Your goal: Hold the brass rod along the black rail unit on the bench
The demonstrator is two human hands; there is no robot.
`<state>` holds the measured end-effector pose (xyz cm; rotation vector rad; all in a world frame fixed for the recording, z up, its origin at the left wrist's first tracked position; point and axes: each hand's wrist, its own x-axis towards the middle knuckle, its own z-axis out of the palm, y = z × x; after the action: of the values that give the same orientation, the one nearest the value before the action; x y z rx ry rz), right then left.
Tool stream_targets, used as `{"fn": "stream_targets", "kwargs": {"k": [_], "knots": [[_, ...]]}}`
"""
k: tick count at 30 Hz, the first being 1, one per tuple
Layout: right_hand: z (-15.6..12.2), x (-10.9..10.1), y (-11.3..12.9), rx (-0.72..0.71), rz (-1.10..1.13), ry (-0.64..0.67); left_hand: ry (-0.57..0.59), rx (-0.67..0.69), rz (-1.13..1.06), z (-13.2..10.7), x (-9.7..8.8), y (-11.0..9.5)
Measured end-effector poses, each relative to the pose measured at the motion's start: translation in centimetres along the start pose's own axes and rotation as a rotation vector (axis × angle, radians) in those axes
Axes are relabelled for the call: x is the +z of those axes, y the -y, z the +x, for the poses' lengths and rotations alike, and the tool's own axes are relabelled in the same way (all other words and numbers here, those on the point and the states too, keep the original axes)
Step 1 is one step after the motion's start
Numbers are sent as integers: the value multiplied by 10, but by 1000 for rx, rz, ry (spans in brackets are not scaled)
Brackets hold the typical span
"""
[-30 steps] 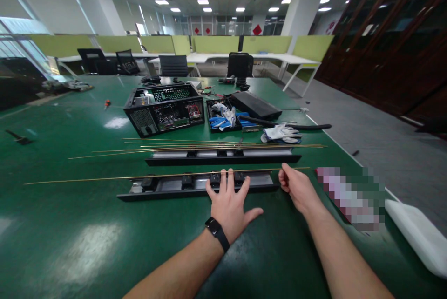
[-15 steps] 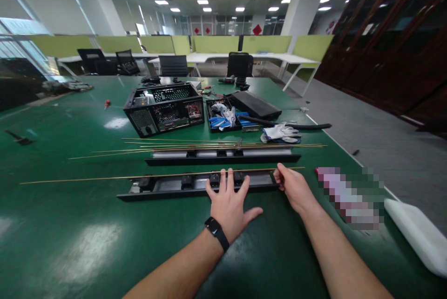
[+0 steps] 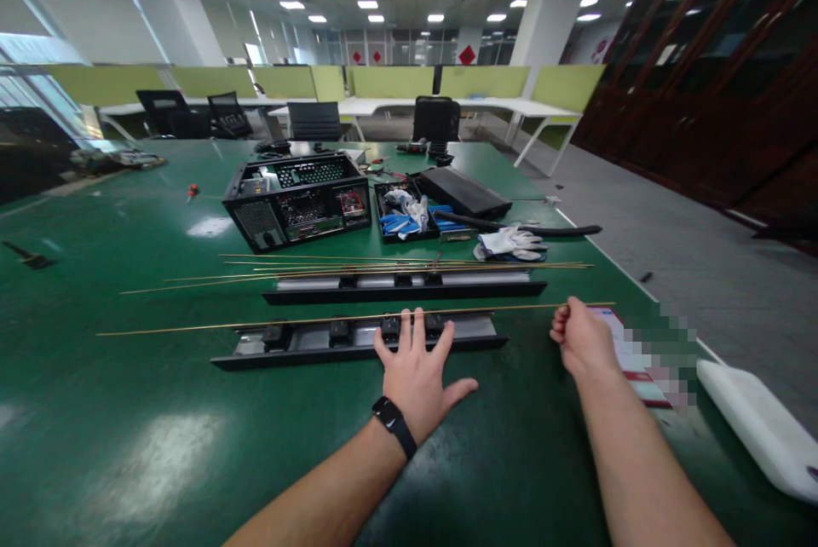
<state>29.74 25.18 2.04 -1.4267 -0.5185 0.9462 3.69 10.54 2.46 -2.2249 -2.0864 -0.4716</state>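
Observation:
My left hand [image 3: 415, 372] lies flat with fingers spread over the near black-and-silver channel rail [image 3: 287, 357], its fingertips at the dark blocks fitted inside. A dark watch [image 3: 394, 426] is strapped to that wrist. My right hand [image 3: 584, 338] is closed in a pinch on a thin brass-coloured rod [image 3: 159, 331], close to its right end. The rod runs leftward along the back of the rail, past my left fingertips, and sticks out beyond the rail's left end. A second, similar rail [image 3: 402, 294] lies behind, with several loose thin rods [image 3: 307, 258] across it.
An open black computer case [image 3: 297, 202] stands beyond the rails. Right of it are a black tray [image 3: 389, 233] of gloves, a flat black box [image 3: 465, 192], a black tube [image 3: 562, 231] and white gloves [image 3: 511, 244]. A partly blurred booklet [image 3: 630, 351] and a white object [image 3: 754, 423] lie right.
My right hand has moved right, away from the rail's end, and the rod has slid right with it. My left hand stays spread on the rail.

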Motion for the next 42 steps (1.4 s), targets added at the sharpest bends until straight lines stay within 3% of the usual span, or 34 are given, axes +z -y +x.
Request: {"fn": "stream_targets", "kwargs": {"k": [24,31,38,42], "knots": [[-51,28,-25,-10,-189,507,-7,-4,-14,0,0,-1],[-50,28,-22,-16,-156,475,-7,-9,13,0,1,0],[-23,15,-17,-20,-29,288,-7,0,3,0,1,0],[-12,9,-18,-39,-27,263,6,-9,2,0,-1,0]]}}
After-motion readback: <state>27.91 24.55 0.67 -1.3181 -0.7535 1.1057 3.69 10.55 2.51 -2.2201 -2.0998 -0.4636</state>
